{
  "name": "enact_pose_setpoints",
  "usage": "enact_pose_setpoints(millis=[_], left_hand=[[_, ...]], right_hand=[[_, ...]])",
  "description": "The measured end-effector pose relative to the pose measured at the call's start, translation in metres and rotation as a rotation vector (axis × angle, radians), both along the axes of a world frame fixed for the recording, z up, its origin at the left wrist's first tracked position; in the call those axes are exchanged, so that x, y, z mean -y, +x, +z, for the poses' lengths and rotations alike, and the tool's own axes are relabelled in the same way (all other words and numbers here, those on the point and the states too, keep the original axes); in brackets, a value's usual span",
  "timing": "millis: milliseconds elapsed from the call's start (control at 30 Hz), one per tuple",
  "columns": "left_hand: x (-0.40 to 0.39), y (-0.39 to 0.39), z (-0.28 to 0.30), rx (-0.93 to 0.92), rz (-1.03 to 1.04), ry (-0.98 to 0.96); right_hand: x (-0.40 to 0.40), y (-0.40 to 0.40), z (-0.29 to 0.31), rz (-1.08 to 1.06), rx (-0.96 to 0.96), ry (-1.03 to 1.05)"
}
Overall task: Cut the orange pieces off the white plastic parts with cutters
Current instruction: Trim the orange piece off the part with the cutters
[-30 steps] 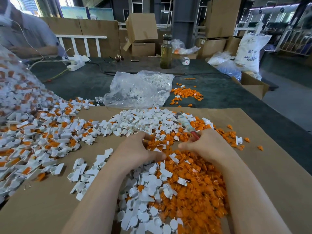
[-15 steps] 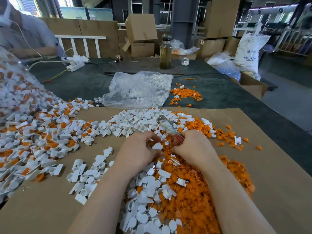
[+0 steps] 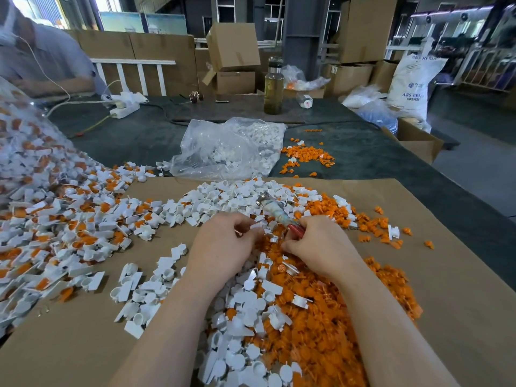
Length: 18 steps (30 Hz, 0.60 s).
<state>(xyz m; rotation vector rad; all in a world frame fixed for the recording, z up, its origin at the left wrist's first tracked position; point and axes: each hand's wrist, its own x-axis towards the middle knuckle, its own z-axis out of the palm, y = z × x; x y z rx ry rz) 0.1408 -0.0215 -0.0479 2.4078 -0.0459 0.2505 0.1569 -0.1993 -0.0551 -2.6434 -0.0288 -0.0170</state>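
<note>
Orange scraps everywhere. Right hand (image 3: 315, 244) grips the cutters (image 3: 275, 212), left hand (image 3: 223, 241) pinches a white part (image 3: 258, 227) just beside them (tiny thing). I'd seat the blade flush before squeezing.

Two bare forearms, no sleeves, no gloves

A table (image 3: 363, 152) with a dark green covering is carrying the work. A brown cardboard sheet (image 3: 460, 289) is lying across its near part. White plastic parts (image 3: 92, 227), many with orange pieces attached, are lying heaped on the sheet's left side; cut orange pieces (image 3: 329, 331) are piling at centre. A clear plastic bag (image 3: 229, 149), a small orange scatter (image 3: 304, 156), a bottle (image 3: 273, 88) and a power strip (image 3: 124, 110) are sitting on the covering beyond.
</note>
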Motion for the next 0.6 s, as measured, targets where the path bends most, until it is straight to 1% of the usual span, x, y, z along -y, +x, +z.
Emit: enact_pose_setpoints(millis=[100,167,267,333,400,433,500,600], left_hand=[[-0.002,0.000,0.004,-0.034,0.054,-0.218],[-0.003,-0.001,0.006,-0.069,0.080,-0.440],[-0.003,-0.004,0.013,-0.178,0.055,-0.845],[-0.003,-0.004,0.016,-0.230,0.032,-1.022],[-0.004,-0.003,0.017,-0.266,0.033,-1.110],[-0.004,-0.003,0.017,-0.280,0.030,-1.149],[-0.003,-0.003,0.018,-0.290,0.016,-1.219],[0.002,-0.005,0.019,-0.275,-0.004,-1.273]], right_hand=[[0.001,-0.002,0.003,0.013,0.017,0.040],[-0.001,-0.004,0.005,0.010,0.050,0.109],[-0.005,-0.007,0.008,-0.007,0.126,0.306],[-0.009,-0.009,0.011,-0.011,0.152,0.509],[-0.012,-0.010,0.015,-0.011,0.168,0.699],[-0.013,-0.011,0.016,-0.010,0.176,0.759],[-0.014,-0.012,0.018,-0.001,0.195,0.825],[-0.018,-0.013,0.020,0.006,0.216,0.883]])
